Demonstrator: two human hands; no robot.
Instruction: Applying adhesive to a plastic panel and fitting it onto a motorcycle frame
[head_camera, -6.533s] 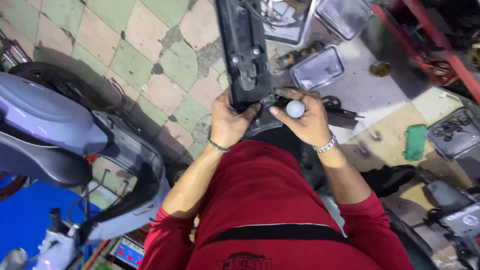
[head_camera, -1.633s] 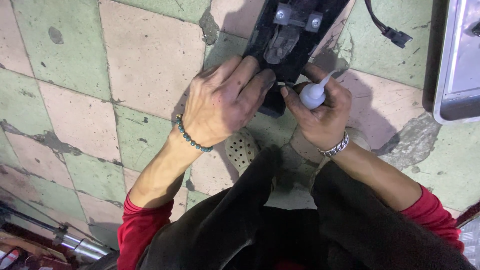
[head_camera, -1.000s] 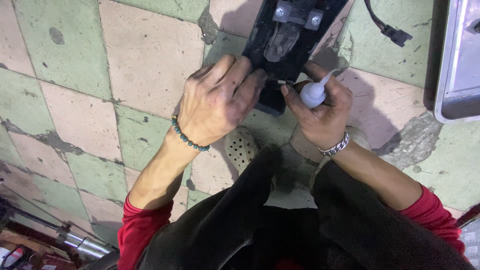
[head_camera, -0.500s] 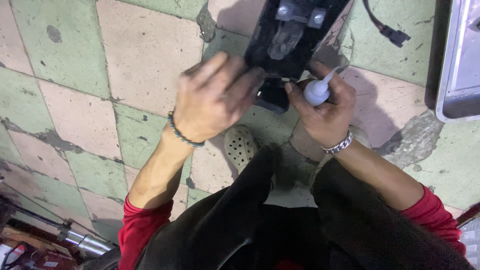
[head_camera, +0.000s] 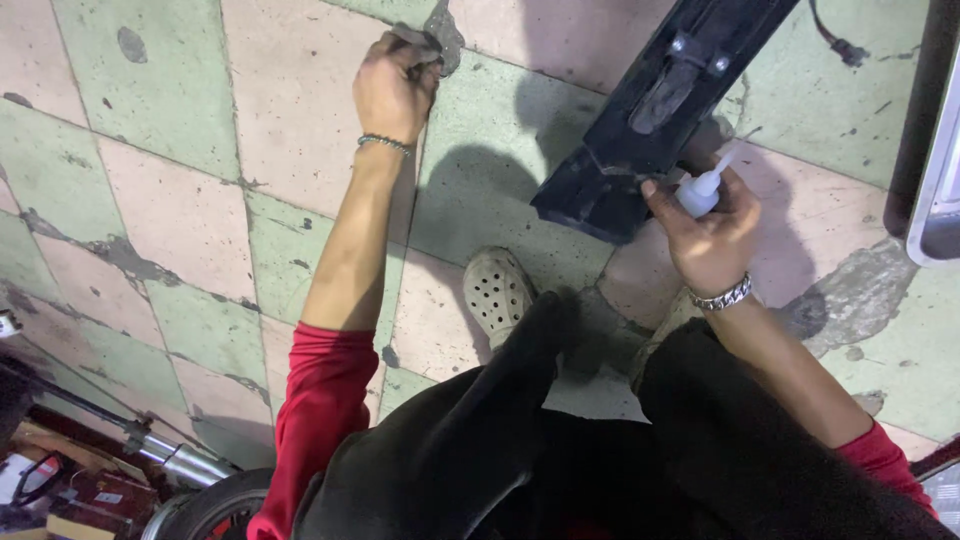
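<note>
Head view, looking down at a tiled floor (head_camera: 170, 200) of worn pink and green squares. The right hand (head_camera: 708, 235) was closed around a small white squeeze bottle (head_camera: 700, 190), its thin nozzle pointing up and to the right, close beside the near end of a long black plastic panel (head_camera: 655, 110). That panel lay slanted on the floor, running from the middle of the scene toward the far right; the right thumb touched its near edge. A metal link bracelet (head_camera: 722, 296) circled the right wrist.

The left hand (head_camera: 395, 85) was stretched out to the far left of the panel, well apart from it, fingers curled together at a cracked tile joint (whether it pinched anything there could not be told). A bead bracelet (head_camera: 385, 143) sat on the left wrist, and a red sleeve (head_camera: 320, 400) covered the upper arm.

Between the two arms, a pale perforated clog (head_camera: 497, 290) rested on the floor, just near of the panel's end. A metal tray (head_camera: 940, 190) edged in at the right, and a dark tyre (head_camera: 205, 505) showed at the near left.
</note>
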